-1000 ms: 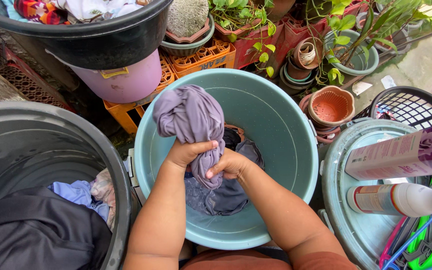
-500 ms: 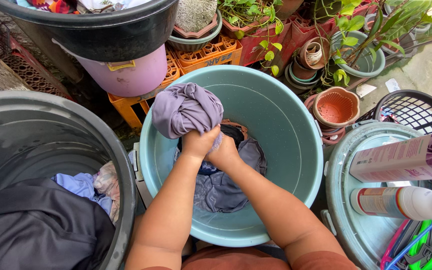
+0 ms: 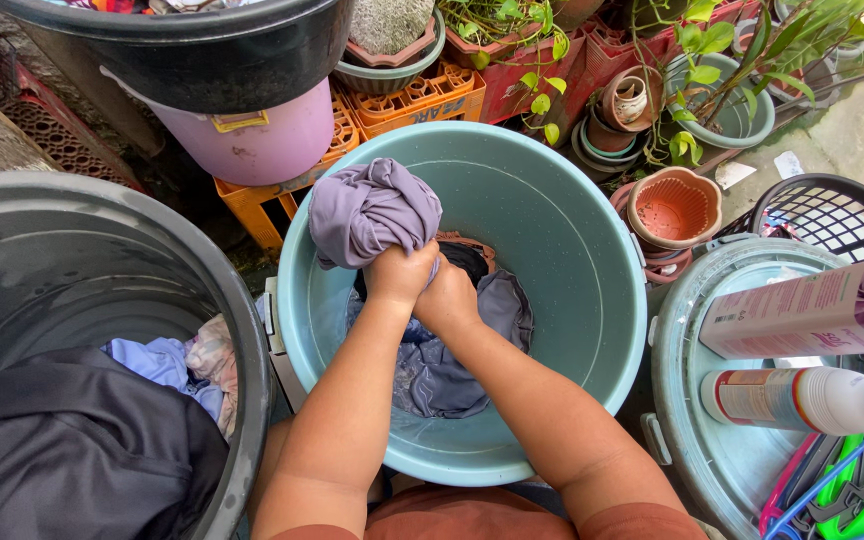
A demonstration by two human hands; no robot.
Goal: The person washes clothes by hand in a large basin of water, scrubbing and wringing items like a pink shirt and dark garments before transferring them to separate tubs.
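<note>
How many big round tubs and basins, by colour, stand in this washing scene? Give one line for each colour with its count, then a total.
Teal basin: 1
Grey tub: 1
Black tub: 1
Pink tub: 1
Total: 4

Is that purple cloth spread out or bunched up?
Bunched up: the purple cloth bulges in crumpled folds above both hands, left hand and right hand gripping it.

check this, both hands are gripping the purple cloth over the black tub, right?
Not quite: both hands, left hand and right hand, grip the purple cloth over the green tub, not the black one, as the head view shows. The rest stands.
</note>
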